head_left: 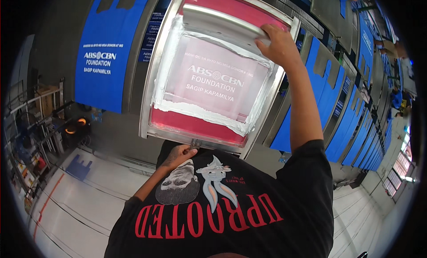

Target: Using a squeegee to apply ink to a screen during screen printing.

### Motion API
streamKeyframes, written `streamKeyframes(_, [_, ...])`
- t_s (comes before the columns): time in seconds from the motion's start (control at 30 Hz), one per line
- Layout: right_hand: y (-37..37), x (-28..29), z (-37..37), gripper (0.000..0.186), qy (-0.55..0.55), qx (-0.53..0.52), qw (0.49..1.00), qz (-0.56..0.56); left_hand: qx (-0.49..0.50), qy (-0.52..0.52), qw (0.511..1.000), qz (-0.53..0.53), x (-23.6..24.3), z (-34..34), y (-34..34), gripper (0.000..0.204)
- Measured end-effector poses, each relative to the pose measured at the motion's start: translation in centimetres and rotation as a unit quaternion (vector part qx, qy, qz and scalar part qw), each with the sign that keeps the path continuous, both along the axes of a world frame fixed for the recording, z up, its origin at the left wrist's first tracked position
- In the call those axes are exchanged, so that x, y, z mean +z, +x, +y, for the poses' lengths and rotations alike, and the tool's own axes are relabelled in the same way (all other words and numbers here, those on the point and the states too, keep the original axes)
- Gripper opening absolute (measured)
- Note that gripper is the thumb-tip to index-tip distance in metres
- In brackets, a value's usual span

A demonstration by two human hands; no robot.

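Note:
A screen-printing frame (149,98) with metal edges lies in front of me, its mesh red at the far and near ends. White ink (200,107) borders the pale stencil area in the middle, where white lettering shows. A long grey squeegee (222,22) lies across the far part of the screen, tilted down to the right. My right hand (281,46) is closed round the squeegee's right end. At the frame's near edge, my left hand (180,155) is closed on a small metal bracket (195,143); its fingertips are partly hidden.
Blue printed fabric pieces (106,40) lie on the long table to the left, and more blue pieces (318,98) run in a row to the right. A metal rack (44,120) and a glowing orange heater-like device (75,126) stand at far left. Pale floor (89,191) shows below.

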State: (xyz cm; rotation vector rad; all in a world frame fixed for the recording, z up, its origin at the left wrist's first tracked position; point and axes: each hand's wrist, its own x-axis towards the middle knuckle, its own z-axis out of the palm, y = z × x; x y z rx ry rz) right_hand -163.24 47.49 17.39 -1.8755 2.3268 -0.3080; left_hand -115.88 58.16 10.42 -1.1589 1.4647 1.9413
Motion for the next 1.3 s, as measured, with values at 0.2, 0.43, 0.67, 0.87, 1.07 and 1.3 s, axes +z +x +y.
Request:
streamKeyframes(0.2, [-0.5, 0.6, -3.3, 0.044, 0.188, -0.003, 0.974, -0.124, -0.002, -0.053, 0.995, 0.079, 1.0, 0.0, 0.6, 0.047])
streamKeyframes(0.43, [6.5, 1.2, 3.4, 0.031, 0.122, -0.034, 0.990, -0.054, -0.009, -0.088, 0.987, 0.136, 3.0, -0.4, -0.4, 0.039])
streamKeyframes(0.67, [23.0, 0.5, 16.4, 0.031, 0.139, -0.010, 0.990, -0.011, 0.018, -0.075, 0.992, 0.096, -1.1, 1.0, 0.2, 0.036])
streamKeyframes(0.87, [20.6, 2.7, 15.5, 0.028, 0.135, -0.068, 0.984, -0.093, 0.008, -0.223, 0.967, 0.124, -3.0, 1.9, 0.4, 0.040])
streamKeyframes(1.07, [13.7, 3.7, 16.0, 0.037, 0.057, -0.305, 0.913, -0.264, -0.049, -0.493, 0.861, 0.112, 2.2, -1.4, 0.8, 0.038])
streamKeyframes(1.3, [6.6, -4.3, 20.8, 0.040, 0.025, -0.369, 0.677, -0.636, 0.149, -0.637, 0.749, -0.105, -2.1, -13.0, 4.1, 0.046])
